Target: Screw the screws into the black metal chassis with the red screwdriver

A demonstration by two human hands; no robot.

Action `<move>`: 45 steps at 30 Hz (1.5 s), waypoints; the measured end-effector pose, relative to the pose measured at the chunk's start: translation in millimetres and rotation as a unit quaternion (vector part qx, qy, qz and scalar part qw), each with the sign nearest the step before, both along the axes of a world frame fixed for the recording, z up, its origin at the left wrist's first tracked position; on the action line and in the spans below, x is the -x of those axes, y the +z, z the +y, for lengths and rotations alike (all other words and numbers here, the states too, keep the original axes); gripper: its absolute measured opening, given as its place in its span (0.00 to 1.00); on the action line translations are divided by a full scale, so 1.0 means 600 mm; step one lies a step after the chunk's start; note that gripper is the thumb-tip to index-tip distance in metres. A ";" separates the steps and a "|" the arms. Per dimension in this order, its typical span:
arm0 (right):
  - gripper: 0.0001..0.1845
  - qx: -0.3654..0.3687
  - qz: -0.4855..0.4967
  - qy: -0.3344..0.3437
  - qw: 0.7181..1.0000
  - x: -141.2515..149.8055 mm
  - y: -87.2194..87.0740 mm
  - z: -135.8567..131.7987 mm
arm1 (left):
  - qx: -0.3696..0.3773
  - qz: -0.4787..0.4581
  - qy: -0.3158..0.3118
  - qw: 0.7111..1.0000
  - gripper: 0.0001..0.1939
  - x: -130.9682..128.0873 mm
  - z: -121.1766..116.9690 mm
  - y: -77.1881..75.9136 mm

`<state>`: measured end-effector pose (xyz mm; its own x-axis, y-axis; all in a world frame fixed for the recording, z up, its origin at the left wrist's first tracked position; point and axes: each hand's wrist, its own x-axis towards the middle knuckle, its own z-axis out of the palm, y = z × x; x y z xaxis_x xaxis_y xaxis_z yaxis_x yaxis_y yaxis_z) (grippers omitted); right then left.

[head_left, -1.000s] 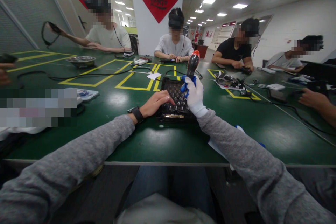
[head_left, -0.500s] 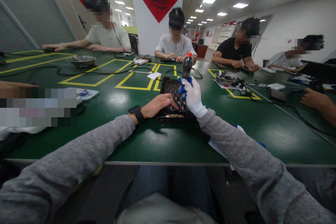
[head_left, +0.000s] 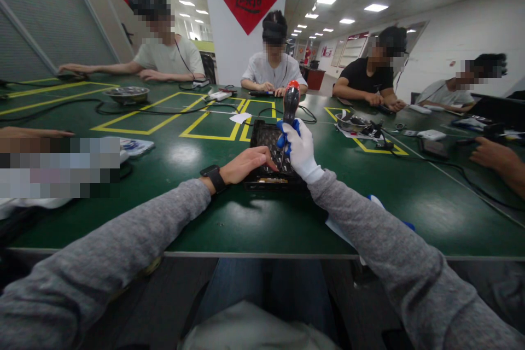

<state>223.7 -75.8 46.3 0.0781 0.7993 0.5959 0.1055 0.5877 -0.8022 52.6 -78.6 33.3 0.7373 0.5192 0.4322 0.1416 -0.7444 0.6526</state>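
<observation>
A black rectangular plastic case (head_left: 259, 136) with a patterned inside sits on the green table before me. My right hand (head_left: 302, 147), in a white glove with blue fingers, is wrapped around a screwdriver (head_left: 292, 99). Its black handle with an orange-red end points up, and the shaft runs down into the case. My left hand (head_left: 246, 165) is bare and lies over the case's left side. Its fingers reach inward, close to the screwdriver's tip; whether they touch a small part there is too fine to see.
Right of my forearm lies a white and blue glove (head_left: 375, 201). A metal bowl (head_left: 127, 95) stands far left; another bowl (head_left: 353, 120) with parts and cables is at right. A white paper scrap (head_left: 240, 118) lies beyond the case. Several people sit around the table.
The screwdriver's handle has tilted very slightly, its top shifting a little left. My left hand and the case look the same. At far left, a co-worker's hand has moved slightly.
</observation>
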 end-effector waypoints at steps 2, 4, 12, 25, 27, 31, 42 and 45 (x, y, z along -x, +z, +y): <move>0.18 -0.002 0.000 0.000 1.000 0.000 -0.001 0.000 | 0.001 -0.007 -0.005 1.000 0.28 0.000 0.000 0.000; 0.17 -0.005 0.001 0.002 1.000 -0.001 -0.002 0.001 | 0.003 -0.009 -0.004 1.000 0.28 -0.001 0.001 0.000; 0.18 0.009 0.028 -0.001 1.000 0.001 -0.001 0.003 | -0.008 -0.002 0.000 1.000 0.29 -0.001 0.001 -0.001; 0.17 0.017 0.044 0.001 0.999 0.001 0.005 -0.002 | -0.031 -0.015 -0.020 0.999 0.31 0.000 0.009 -0.006; 0.17 0.016 0.044 0.003 0.999 0.002 0.006 -0.002 | -0.029 -0.015 -0.018 0.999 0.31 0.000 0.009 -0.006; 0.17 0.021 0.043 0.008 0.999 0.002 0.006 -0.003 | -0.029 -0.011 -0.014 0.999 0.31 0.000 0.010 -0.006; 0.17 0.030 0.049 0.026 0.998 0.002 0.007 -0.005 | -0.001 -0.034 -0.015 0.999 0.31 -0.002 0.009 -0.007; 0.16 0.029 0.052 0.031 0.998 0.002 0.007 -0.004 | 0.019 -0.036 -0.018 0.999 0.32 -0.002 0.008 -0.006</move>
